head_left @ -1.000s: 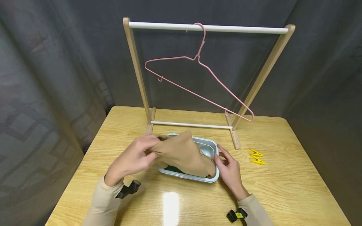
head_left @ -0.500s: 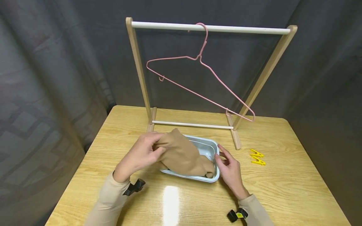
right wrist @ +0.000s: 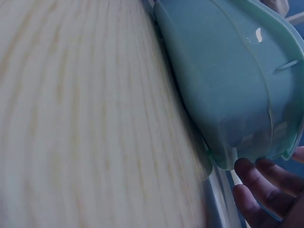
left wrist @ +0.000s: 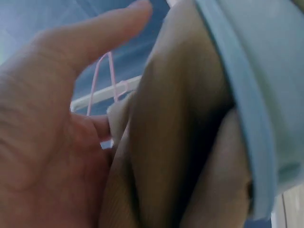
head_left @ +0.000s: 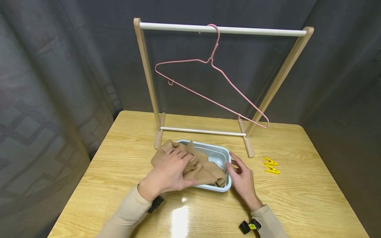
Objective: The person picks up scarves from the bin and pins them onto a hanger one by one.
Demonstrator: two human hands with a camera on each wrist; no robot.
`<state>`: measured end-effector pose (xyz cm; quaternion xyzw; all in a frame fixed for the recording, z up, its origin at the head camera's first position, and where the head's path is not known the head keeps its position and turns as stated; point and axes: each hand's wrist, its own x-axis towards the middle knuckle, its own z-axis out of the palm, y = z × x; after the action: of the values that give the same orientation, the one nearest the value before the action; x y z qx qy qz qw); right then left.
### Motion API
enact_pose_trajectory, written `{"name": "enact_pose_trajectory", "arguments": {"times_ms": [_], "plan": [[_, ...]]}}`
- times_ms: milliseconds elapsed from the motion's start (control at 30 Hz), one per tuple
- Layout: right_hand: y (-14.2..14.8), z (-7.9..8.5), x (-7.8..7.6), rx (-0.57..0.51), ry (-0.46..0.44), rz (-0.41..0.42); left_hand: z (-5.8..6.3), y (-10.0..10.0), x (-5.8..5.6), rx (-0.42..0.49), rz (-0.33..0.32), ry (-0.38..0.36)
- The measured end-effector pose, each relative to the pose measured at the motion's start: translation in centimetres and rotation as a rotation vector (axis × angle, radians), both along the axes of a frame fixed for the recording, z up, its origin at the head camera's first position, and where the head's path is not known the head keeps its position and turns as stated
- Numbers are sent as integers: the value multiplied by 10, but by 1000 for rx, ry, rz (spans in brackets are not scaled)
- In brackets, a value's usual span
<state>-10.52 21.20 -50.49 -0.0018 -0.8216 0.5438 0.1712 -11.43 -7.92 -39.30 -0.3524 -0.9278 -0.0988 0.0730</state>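
A crumpled tan cloth (head_left: 205,170) lies partly in a pale blue plastic basin (head_left: 208,144) and spills over its left end. On top of the cloth rests my left hand (head_left: 171,170), palm down, the thumb stretched out toward the basin's near rim. In the left wrist view that thumb stands apart from the cloth folds (left wrist: 161,123). My right hand (head_left: 242,178) holds the basin's right end, thumb at the rim and fingers along the outside. The right wrist view has these fingertips (right wrist: 247,168) against the basin's outer wall (right wrist: 223,85).
Behind the basin stands a wooden rack (head_left: 146,76) with a white top bar (head_left: 253,30). A pink wire hanger (head_left: 190,88) hangs from that bar. Two yellow clothespins (head_left: 271,167) lie on the wooden table (head_left: 297,198) at the right. Dark curtains surround the table.
My left hand has let go of the raised cloth and moved right and down onto it. The lifted fold has dropped into a crumple. My right hand stays at the basin.
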Motion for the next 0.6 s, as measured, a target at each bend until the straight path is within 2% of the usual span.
{"name": "enact_pose_trajectory", "arguments": {"times_ms": [133, 267, 400, 600], "plan": [[0, 0, 0, -10, 5, 6, -8, 4, 0, -46, 24, -15], [2, 0, 1, -15, 4, 9, -12, 4, -1, -27, 26, -50], [3, -1, 1, -10, 3, -3, -11, 4, -5, 16, -37, -36], [3, -1, 0, 14, -1, 5, -6, -5, -10, 94, -129, -72]]}}
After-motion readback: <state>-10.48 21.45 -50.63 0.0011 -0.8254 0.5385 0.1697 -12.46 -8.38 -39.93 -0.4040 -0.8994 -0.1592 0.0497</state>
